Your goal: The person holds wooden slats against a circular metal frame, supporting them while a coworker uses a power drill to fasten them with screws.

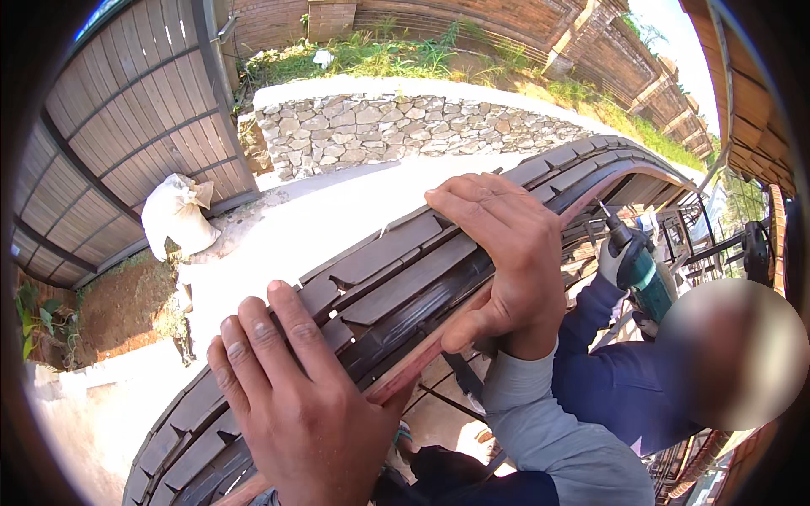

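A long curved frame runs across the view, covered in dark overlapping slats (407, 278) with a reddish wooden strip (401, 373) along its near side. My left hand (299, 392) lies over the slats at lower middle, fingers over the top and gripping the frame's edge. My right hand (502, 253) grips the same frame further along, fingers on the slats and thumb at the wooden strip. Just right of it, a co-worker in dark blue sleeves (603, 371) holds a teal power drill (645, 287), its tip up near the underside of the strip.
A stone wall (405, 126) runs behind the frame, with grass and a brick wall (481, 25) beyond. At left stands a slatted gate (118, 101) with a white sack (177, 215) before it. A pale concrete path (270, 236) lies below. Black metal framework (709, 244) is at right.
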Motion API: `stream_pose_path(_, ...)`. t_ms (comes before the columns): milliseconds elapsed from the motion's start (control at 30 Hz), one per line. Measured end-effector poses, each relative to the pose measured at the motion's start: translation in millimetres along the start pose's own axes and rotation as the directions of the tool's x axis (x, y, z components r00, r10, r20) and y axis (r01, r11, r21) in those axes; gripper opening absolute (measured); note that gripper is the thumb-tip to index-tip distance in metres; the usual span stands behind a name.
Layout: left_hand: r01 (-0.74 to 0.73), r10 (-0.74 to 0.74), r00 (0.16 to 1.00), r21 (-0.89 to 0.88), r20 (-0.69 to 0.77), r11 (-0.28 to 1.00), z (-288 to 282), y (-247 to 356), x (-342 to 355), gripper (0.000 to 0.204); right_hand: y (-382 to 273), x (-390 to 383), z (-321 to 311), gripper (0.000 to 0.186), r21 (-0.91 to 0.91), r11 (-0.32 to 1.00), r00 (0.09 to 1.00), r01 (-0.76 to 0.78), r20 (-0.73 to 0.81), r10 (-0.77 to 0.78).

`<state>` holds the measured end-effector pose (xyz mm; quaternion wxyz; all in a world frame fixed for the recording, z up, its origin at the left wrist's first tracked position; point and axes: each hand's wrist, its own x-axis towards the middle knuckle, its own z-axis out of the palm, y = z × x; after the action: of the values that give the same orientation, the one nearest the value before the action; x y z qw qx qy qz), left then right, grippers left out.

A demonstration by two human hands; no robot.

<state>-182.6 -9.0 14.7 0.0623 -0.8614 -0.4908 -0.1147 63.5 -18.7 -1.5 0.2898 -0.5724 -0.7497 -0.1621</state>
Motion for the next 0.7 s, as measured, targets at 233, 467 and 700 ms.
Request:
stream_pose_path(233, -0.060, 0.057, 0.998, 0.084, 0.038, 0.995, -2, -4, 14, 0.106, 0, 5, -1, 0.127, 0.017, 0.999, 0.999, -0.049, 0.015, 0.049)
stream_pose_path(467, 0.020, -0.020, 1.000, 0.004, -0.005, 1.000, -4, 5, 20, 0.103, -2, 5, -2, 0.111, 0.013, 0.995, 0.993, -0.099, 0.066, 0.098)
stream_pose_path(700, 0.007, -0.008, 1.000, 0.040, 0.023, 0.999, -4, 4, 22, 0.082, 3, 4, 4, 0.051, -0.026, 0.996, 0.995, -0.088, 0.040, 0.089)
